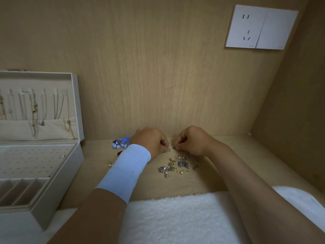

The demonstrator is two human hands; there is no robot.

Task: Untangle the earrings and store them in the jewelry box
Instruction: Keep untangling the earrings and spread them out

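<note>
While both hands sit at the far edge of the desk, my left hand pinches a small silver earring and my right hand pinches a darker piece just beside it. I cannot tell whether the two are hooked together. I should pull gently, twisting rather than tugging, and keep both low over the wood so nothing springs away. The tangled pile of earrings lies just near of my fingertips. The open jewelry box waits at the left, its perforated panel probably meant for the posts.
</note>
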